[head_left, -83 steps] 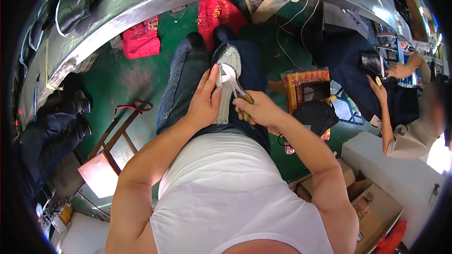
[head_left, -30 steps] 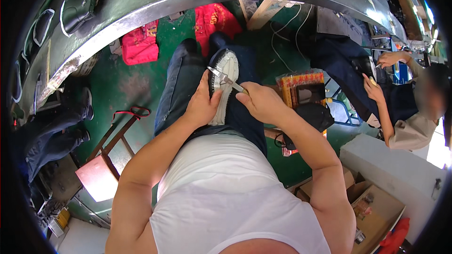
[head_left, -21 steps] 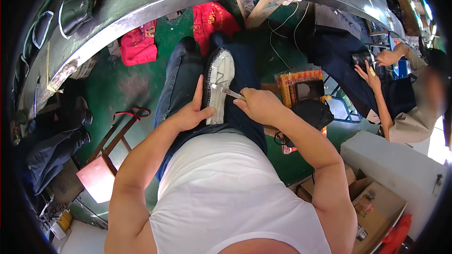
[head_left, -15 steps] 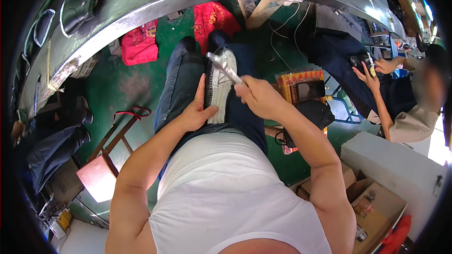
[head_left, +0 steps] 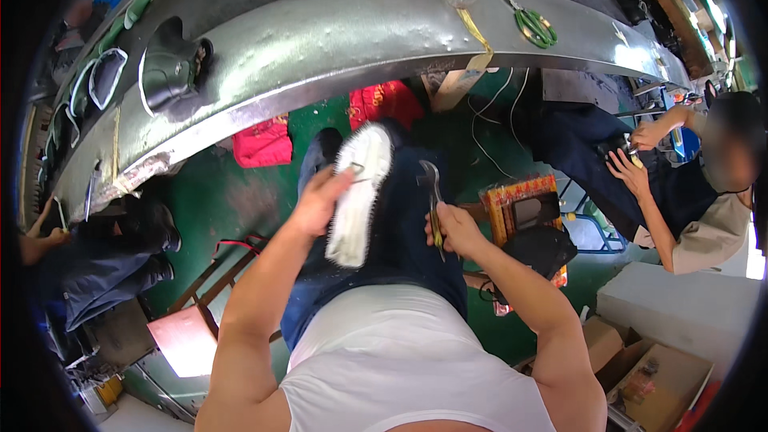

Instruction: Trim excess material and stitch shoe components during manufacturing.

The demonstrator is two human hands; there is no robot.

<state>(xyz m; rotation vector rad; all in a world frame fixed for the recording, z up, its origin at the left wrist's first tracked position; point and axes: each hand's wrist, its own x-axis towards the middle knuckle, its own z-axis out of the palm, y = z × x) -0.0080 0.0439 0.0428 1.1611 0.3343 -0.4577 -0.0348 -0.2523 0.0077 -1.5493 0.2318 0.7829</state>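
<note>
I count one shoe (head_left: 358,204) and one pair of pincers (head_left: 434,196) in the hands of the person seated before me. The shoe is bottom up over the thighs, its pale underside showing, rounded toe toward the bench (head_left: 320,46). The left hand (head_left: 322,202) grasps it by its left edge, thumb across the sole; the toe juts out beyond that grip, and the heel runs back toward the white tank top (head_left: 400,352). The right hand (head_left: 454,230) is closed around the pincers' handles, metal head pointing up and away, just right of the shoe and apart from it. On the bench I see one pair of green-handled scissors (head_left: 518,10); beneath it, two red cloths (head_left: 264,144). Two other people are nearby, one on each side.
</note>
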